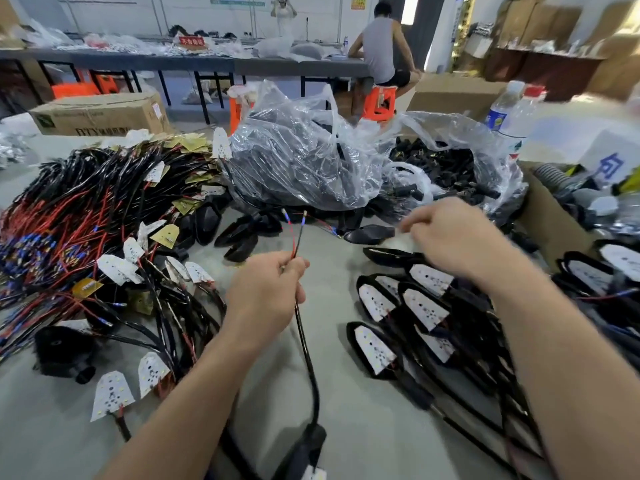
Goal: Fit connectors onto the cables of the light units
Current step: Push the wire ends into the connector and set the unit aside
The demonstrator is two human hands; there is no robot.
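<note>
My left hand (268, 292) grips a black cable (306, 348) near its end, where a red wire and a black wire (294, 237) rise free with metal terminals at their tips. The cable runs down to a light unit (304, 455) at the bottom edge. My right hand (453, 237) is blurred, its fingers curled and reaching toward a black housing (369, 234) on the table; whether it holds anything is unclear. A clear bag of black connectors (446, 174) lies open behind my right hand.
A heap of wired light boards (104, 237) fills the left side. Finished black units (408, 313) lie at the right. A second clear bag of black parts (294, 161) sits centre back. Water bottles (509, 112), cardboard boxes and a seated person (381, 46) are behind.
</note>
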